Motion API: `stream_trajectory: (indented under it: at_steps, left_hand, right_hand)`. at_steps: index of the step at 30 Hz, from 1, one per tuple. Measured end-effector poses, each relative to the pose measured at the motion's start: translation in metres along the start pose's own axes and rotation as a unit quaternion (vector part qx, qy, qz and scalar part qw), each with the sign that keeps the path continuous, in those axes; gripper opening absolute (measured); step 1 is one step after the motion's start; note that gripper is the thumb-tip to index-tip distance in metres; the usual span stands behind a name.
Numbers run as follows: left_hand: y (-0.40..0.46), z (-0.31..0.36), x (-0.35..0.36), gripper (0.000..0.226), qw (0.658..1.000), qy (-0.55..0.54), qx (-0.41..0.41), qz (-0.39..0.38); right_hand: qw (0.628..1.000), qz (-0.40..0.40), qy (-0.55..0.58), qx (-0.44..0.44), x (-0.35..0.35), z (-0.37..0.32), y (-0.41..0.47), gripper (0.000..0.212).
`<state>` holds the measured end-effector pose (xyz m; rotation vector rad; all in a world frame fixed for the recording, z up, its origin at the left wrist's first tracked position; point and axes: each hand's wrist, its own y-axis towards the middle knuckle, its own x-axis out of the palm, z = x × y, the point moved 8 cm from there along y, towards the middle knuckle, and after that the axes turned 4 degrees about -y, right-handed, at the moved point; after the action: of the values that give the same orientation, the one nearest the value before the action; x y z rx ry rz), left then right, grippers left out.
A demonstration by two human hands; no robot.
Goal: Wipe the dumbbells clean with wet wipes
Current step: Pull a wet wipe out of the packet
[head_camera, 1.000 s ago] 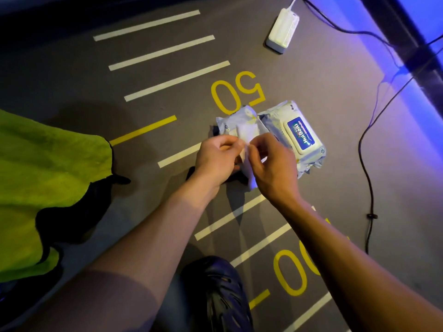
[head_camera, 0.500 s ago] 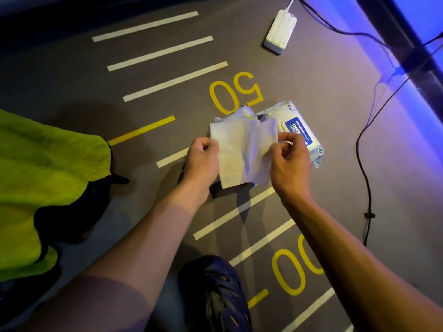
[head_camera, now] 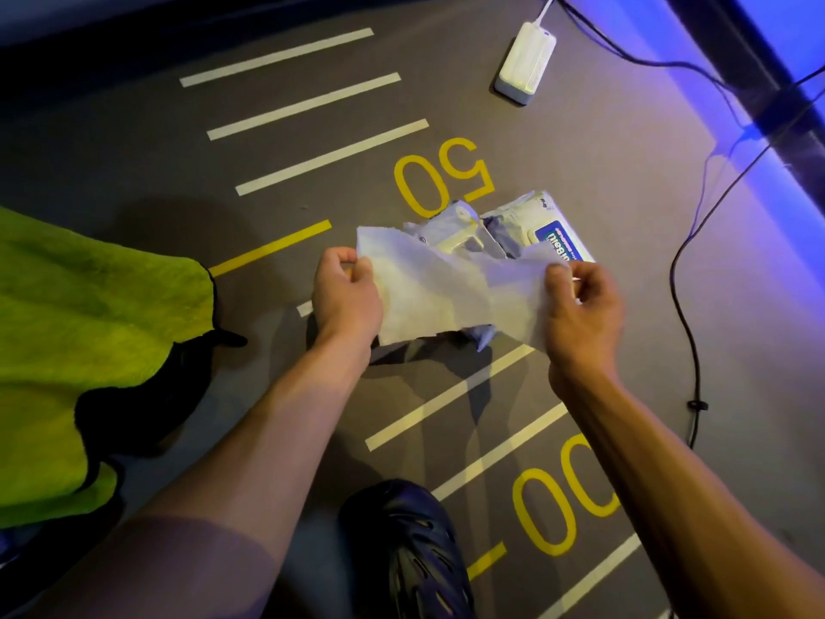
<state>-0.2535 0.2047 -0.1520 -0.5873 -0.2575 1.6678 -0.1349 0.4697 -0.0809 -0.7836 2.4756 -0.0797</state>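
Both hands up mid-frame: left hand (head_camera: 346, 294) and right hand (head_camera: 580, 306) each pinch an edge of wet wipe (head_camera: 451, 292), spread flat above wipes pack (head_camera: 531, 225) on floor.

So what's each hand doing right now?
Left hand: closed, pinching the wipe by its left edge.
Right hand: closed, pinching the wipe's right edge.

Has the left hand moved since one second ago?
Yes. The left hand has drawn leftward, away from the wet wipe pack toward the green towel, spreading the white wet wipe.
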Motion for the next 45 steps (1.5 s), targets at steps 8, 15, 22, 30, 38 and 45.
stream_trajectory:
  at_steps: [8, 15, 22, 30, 38, 45]
  left_hand:
    - [0.006, 0.007, -0.006, 0.004, 0.999, -0.044, -0.009, 0.029]
    - [-0.029, 0.036, 0.054, 0.013, 0.991, -0.092, -0.003, -0.101]
    - [-0.029, 0.015, 0.066, 0.008, 0.986, -0.088, -0.100, -0.104]
    - [-0.038, 0.013, 0.100, 0.013, 0.960, -0.031, -0.113, -0.255]
    - [-0.039, 0.019, 0.065, 0.025, 0.961, 0.091, -0.016, -0.259]
    - [-0.073, 0.023, -0.008, 0.014, 0.939, -0.063, -0.111, -0.321]
  right_hand:
    - [0.999, 0.027, 0.027, 0.004, -0.021, 0.014, -0.004, 0.018]
    - [0.999, 0.008, 0.048, -0.026, -0.017, 0.000, -0.012, 0.014]
    - [0.998, -0.008, 0.054, -0.028, -0.015, -0.001, -0.012, 0.013]
    - [0.997, -0.022, 0.047, -0.060, -0.015, -0.020, -0.014, 0.012]
    - [0.994, -0.078, 0.053, -0.058, 0.002, -0.026, -0.035, 0.018]
    - [0.956, -0.257, 0.138, 0.025, 0.046, -0.049, -0.093, 0.018]
